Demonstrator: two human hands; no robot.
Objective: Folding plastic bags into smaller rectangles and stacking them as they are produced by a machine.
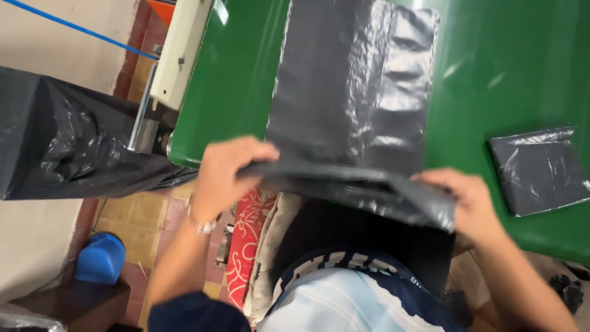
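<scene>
A long black plastic bag (pixel 350 86) lies flat on the green table (pixel 233 80), running away from me. Its near end is folded over into a thick band (pixel 350 184) at the table's front edge. My left hand (pixel 224 169) grips the left end of that folded band. My right hand (pixel 470 200) grips its right end, where the plastic bunches at the corner. Both hands hold the fold slightly off the table, above my lap.
A small folded black bag (pixel 541 169) rests on the table at the right. A cream-coloured machine arm (pixel 178 52) stands at the table's left edge, with a large black plastic sheet (pixel 61 141) beside it. A blue object (pixel 101 258) sits on the tiled floor.
</scene>
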